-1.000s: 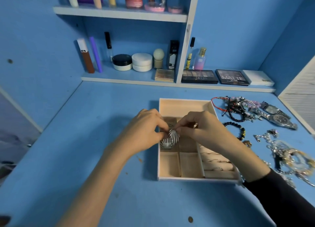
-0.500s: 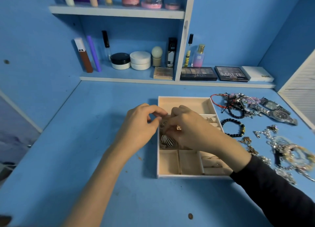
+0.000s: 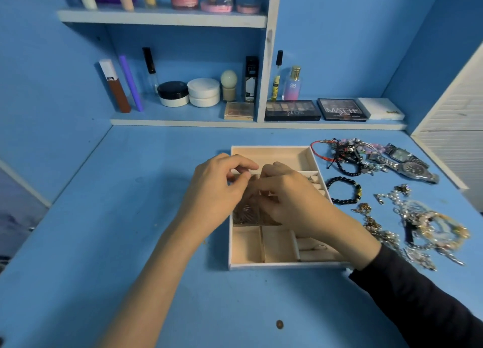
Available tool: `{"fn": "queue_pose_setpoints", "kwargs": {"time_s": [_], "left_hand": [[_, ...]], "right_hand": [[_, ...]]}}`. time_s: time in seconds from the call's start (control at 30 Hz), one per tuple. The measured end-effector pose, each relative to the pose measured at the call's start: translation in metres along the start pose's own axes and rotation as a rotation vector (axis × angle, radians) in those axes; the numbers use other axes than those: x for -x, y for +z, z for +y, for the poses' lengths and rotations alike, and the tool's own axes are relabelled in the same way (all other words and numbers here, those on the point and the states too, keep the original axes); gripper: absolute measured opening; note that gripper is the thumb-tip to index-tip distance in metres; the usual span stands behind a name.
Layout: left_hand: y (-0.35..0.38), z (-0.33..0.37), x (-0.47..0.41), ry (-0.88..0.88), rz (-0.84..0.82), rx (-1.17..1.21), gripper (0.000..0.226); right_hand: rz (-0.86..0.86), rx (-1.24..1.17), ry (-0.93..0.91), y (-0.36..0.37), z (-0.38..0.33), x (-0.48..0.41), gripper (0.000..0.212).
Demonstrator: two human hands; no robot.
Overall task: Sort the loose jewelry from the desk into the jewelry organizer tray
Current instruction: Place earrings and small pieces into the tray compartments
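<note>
The beige jewelry organizer tray (image 3: pixel 246 244) lies mid-desk. Both my hands hover over its middle compartments. My left hand (image 3: pixel 217 188) has loosely curled fingers, thumb near the forefinger, and nothing shows in it. My right hand (image 3: pixel 290 198) curls down into the tray, its fingertips hiding whatever they touch. Silver ribbed earrings (image 3: pixel 244 213) lie blurred in the middle-left compartment. A small hook piece (image 3: pixel 320 247) rests in the ring rolls. Loose on the desk to the right are a black bead bracelet (image 3: pixel 343 190), two watches (image 3: pixel 410 165), tangled cord bracelets (image 3: pixel 345 154) and a heap of chains (image 3: pixel 431 227).
Cosmetics jars, tubes and eyeshadow palettes (image 3: pixel 291 111) line the low shelf behind the tray. A white louvred panel (image 3: pixel 454 138) bounds the desk's right side. A small brown disc (image 3: pixel 279 324) lies on the blue desk near the front.
One second ago both hands held the silver ribbed earrings above the tray. The earrings now lie in the middle-left compartment, and both hands have lifted slightly toward the tray's far end.
</note>
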State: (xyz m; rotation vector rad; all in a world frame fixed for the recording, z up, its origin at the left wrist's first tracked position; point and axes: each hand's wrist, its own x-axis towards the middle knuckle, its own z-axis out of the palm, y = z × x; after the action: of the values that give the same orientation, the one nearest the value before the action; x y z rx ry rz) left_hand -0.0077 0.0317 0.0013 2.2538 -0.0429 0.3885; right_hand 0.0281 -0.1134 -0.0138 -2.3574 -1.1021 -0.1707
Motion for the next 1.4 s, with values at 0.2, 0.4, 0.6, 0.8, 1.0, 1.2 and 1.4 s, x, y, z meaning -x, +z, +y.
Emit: {"fn": "queue_pose_setpoints", "kwargs": {"time_s": [0.2,0.4,0.6,0.8,1.0,1.2,1.4], "left_hand": [[0.033,0.023,-0.006,0.073,-0.030,0.058,0.023],[0.071,0.058,-0.009,0.172,-0.152,0.038,0.020],[0.095,0.079,-0.005,0.199,-0.251,0.030,0.019],[0.110,0.082,-0.001,0.200,-0.300,0.004,0.019],[0.116,0.079,0.002,0.193,-0.316,0.002,0.020],[0.115,0.080,0.003,0.186,-0.323,-0.004,0.021],[0.112,0.082,0.002,0.189,-0.316,0.012,0.022]], "right_hand": [[0.119,-0.026,0.141,-0.029,0.016,0.028,0.021],[0.105,0.032,0.314,-0.077,0.047,0.071,0.011],[-0.187,0.077,0.500,-0.110,0.063,0.108,0.008],[-0.301,0.084,0.531,-0.107,0.063,0.124,0.012],[-0.270,0.151,0.505,-0.100,0.064,0.128,0.012],[-0.191,0.143,0.446,-0.097,0.064,0.132,0.005],[-0.055,-0.179,0.494,-0.116,0.056,0.132,0.009]]}}
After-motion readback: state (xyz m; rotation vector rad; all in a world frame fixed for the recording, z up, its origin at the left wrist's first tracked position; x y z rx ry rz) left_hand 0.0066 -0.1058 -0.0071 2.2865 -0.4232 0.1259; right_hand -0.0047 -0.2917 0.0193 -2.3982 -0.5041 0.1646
